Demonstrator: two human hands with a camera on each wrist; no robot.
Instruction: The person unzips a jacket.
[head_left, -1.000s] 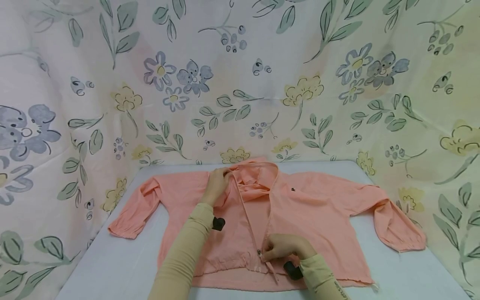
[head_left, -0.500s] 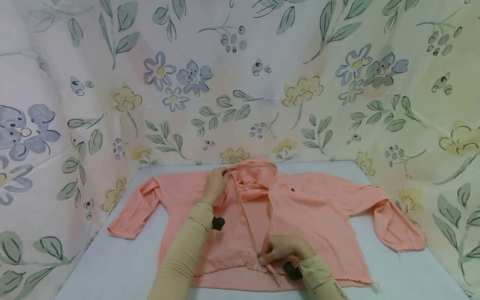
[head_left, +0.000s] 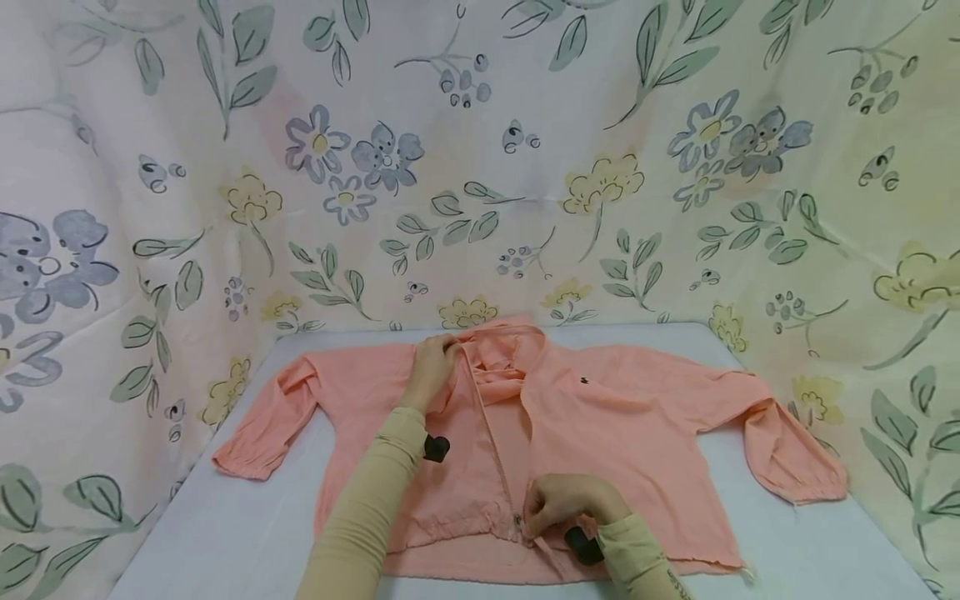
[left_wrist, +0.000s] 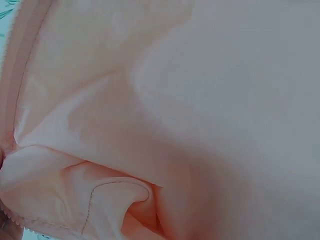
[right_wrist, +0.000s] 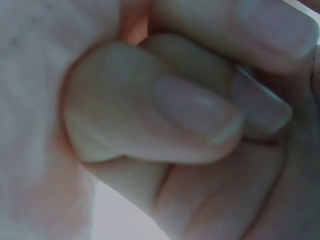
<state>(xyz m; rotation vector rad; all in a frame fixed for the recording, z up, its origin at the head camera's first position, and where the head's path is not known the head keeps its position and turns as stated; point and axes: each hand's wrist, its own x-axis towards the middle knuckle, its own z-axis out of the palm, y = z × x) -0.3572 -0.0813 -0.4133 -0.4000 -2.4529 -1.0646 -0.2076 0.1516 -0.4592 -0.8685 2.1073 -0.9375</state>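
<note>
A pink zip-up jacket (head_left: 630, 433) lies spread on its back, its front partly unzipped in a narrow V. At the top of the left front panel, my left hand (head_left: 433, 367) grips the edge beside the neck opening. Down at the hem my right hand (head_left: 566, 504) pinches the right front edge, right beside the zipper slider (head_left: 517, 521). Curled fingers (right_wrist: 150, 105) press against pink cloth in the right wrist view. Jacket fabric (left_wrist: 100, 115) fills most of the left wrist view, with a strip of zipper tape (left_wrist: 15, 75) along its left side.
The jacket rests on a white table (head_left: 180, 533). Its left sleeve (head_left: 273, 417) and right sleeve (head_left: 795, 442) spread out to the sides. A floral cloth (head_left: 480, 167) hangs behind and around the table. Each wrist carries a small black camera (head_left: 437, 448).
My right hand has moved slightly downward at the hem. The right front edge has shifted left, narrowing the V opening. My left hand stays in place.
</note>
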